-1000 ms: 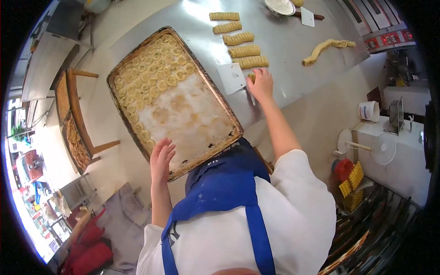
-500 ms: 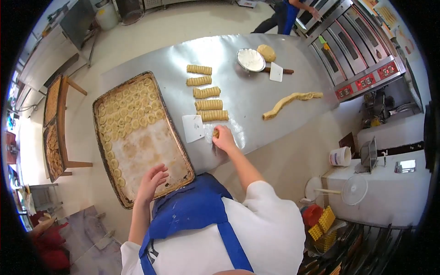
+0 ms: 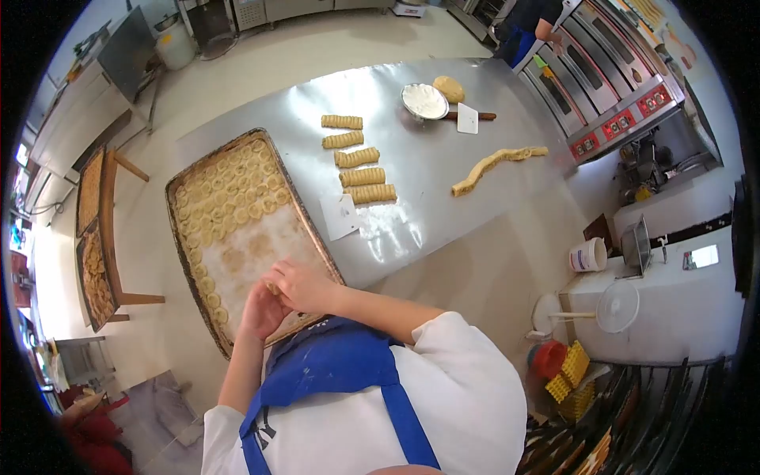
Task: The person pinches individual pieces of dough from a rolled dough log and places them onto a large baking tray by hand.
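My right hand and my left hand meet above the near end of a large baking tray. Between their fingers shows a small bit of dough, mostly hidden, with both hands closed round it. Rows of small ring-shaped dough pieces fill the far part of the tray and run down its left side. A white dough scraper lies on the metal table against the tray's right side. Beyond it several sliced dough rolls lie in a column.
On the metal table are a bowl of flour, a dough ball, a rolling pin with another scraper and a long dough strip. A co-worker stands by the ovens. Filled trays stand left.
My right hand has moved from the table beside the scraper to my left hand over the tray, bringing the dough. My left hand has closed in. The co-worker has moved right.
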The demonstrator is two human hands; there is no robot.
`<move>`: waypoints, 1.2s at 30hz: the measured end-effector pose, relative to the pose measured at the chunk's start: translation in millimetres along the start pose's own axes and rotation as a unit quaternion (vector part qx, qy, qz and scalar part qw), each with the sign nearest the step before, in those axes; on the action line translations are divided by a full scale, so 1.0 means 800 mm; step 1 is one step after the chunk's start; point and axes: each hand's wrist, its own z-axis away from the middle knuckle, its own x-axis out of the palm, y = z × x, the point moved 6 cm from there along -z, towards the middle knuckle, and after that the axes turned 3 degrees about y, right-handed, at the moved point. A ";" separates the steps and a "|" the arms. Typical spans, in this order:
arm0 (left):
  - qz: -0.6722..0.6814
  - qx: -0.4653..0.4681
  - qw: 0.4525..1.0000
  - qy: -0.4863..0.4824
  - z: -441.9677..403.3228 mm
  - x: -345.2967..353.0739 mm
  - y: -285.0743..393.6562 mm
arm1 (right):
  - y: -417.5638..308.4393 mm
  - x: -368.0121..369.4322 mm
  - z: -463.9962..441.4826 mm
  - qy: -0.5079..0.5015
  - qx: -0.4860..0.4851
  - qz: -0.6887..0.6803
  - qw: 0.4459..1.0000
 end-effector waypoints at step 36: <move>-0.025 -0.039 0.981 0.186 0.166 -0.250 0.109 | -0.068 0.279 -0.091 -0.071 0.352 -0.408 0.839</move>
